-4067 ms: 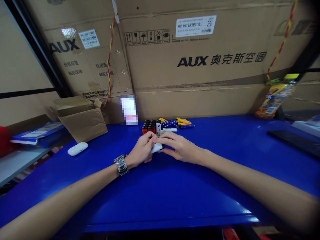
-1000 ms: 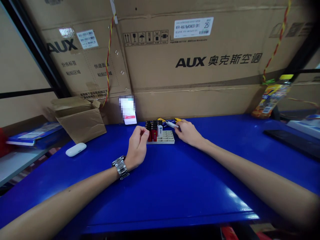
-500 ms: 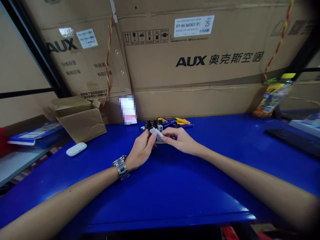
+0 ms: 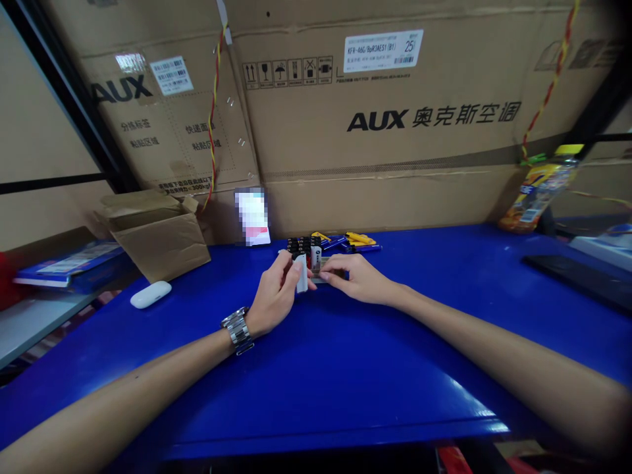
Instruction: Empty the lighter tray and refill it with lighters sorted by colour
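Observation:
My left hand (image 4: 276, 289) pinches a white lighter (image 4: 301, 274) upright between thumb and fingers, just in front of a beige plastic grid tray (image 4: 328, 279). Several lighters (image 4: 301, 249) in red, black and white stand in the tray's back rows. My right hand (image 4: 358, 278) lies with its fingertips on the tray's front part, and the fingers hide some of it. Yellow and blue lighters (image 4: 353, 242) lie loose behind the tray.
A blue table (image 4: 395, 368) runs under everything, with large AUX cartons (image 4: 395, 158) behind. To the left sit an open cardboard box (image 4: 158, 240), a white earbud case (image 4: 151, 294) and a blue book (image 4: 66, 266). A bottle (image 4: 540, 187) stands far right.
The white lighter has swung from slanted to upright in my left hand. My right hand's fingers have left it and now lie on the tray.

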Demonstrator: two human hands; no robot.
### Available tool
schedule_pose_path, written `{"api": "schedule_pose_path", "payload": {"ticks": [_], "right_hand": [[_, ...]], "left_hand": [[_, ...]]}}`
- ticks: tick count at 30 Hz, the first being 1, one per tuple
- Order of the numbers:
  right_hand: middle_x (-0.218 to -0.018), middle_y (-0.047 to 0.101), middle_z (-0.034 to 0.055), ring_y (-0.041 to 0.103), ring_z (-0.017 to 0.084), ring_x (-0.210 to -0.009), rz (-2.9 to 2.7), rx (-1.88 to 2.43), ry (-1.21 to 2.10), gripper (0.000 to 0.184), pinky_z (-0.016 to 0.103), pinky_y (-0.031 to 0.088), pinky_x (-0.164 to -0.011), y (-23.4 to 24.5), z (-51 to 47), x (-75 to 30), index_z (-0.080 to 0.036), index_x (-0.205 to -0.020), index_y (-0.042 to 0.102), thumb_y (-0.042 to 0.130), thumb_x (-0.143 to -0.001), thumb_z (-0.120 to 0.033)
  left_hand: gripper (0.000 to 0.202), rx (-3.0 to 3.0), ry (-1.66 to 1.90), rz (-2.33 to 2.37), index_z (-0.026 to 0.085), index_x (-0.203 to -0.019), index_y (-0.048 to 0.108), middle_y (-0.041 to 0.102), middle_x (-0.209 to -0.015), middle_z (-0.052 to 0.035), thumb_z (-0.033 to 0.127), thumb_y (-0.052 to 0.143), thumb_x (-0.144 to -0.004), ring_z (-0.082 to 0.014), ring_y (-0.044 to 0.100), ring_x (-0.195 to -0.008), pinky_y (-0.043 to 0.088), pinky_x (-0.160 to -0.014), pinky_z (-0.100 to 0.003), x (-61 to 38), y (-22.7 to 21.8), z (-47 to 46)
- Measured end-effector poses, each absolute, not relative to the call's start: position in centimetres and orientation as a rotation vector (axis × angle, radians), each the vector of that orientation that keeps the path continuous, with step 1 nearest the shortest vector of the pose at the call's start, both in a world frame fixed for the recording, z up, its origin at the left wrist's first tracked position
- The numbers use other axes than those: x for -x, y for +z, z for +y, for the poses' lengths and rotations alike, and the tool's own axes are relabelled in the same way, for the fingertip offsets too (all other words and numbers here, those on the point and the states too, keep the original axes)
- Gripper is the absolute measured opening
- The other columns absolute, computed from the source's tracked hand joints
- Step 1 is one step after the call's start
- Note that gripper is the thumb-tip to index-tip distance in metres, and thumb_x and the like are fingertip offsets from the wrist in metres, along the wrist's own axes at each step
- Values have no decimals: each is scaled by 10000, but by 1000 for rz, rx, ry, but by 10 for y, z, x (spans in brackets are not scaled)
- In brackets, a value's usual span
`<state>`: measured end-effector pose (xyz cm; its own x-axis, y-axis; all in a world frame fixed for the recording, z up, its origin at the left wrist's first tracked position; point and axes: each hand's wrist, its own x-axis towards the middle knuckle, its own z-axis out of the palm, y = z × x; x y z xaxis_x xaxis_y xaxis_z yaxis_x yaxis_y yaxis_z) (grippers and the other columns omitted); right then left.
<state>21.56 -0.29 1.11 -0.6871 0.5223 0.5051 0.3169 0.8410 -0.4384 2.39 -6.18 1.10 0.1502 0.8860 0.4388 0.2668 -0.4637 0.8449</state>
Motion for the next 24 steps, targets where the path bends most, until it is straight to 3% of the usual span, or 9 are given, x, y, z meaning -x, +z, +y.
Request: {"api": "schedule_pose_path", "payload": {"ticks": [8,11,14,16,24], "right_hand": [[-884,667,67,590,148,-756,-2440,582,374,182,292,459,-700,10,-3,-215,-155,-910,670,493,-886,-191],[-909,662,69,595,154,-784,-2449,585,358,189,301,468,-719,9,-3,-215,-165,-936,667,488,-893,-209],[-892,658,69,593,157,-786,-2458,591,341,191,307,470,-724,8,-2,-215,-164,-937,665,487,-895,-219],[-896,654,72,590,156,-786,-2461,582,331,192,309,469,-725,7,-1,-216,-158,-940,663,486,-895,-216],[-929,641,73,584,160,-810,-2498,582,295,187,321,469,-744,7,-2,-216,-168,-953,655,480,-894,-199]], "left_hand": [[328,-1666,1304,1009,199,-918,488,542,-622,25,512,392,-908,-125,489,-576,390,-583,-262,-23,9,-55],[501,-1535,1291,1012,173,-706,564,485,-509,18,591,358,-890,-118,451,-489,373,-524,-265,-21,5,-48],[605,-1387,1253,986,183,-478,474,362,-375,35,634,366,-866,-95,363,-359,371,-451,-268,-21,5,-46],[622,-1306,1199,980,190,-427,419,304,-337,51,650,387,-845,-75,283,-293,340,-381,-256,-21,7,-47],[473,-1191,1181,1077,201,-408,354,293,-307,53,439,421,-811,-47,188,-253,171,-286,-194,-20,9,-47]]}}
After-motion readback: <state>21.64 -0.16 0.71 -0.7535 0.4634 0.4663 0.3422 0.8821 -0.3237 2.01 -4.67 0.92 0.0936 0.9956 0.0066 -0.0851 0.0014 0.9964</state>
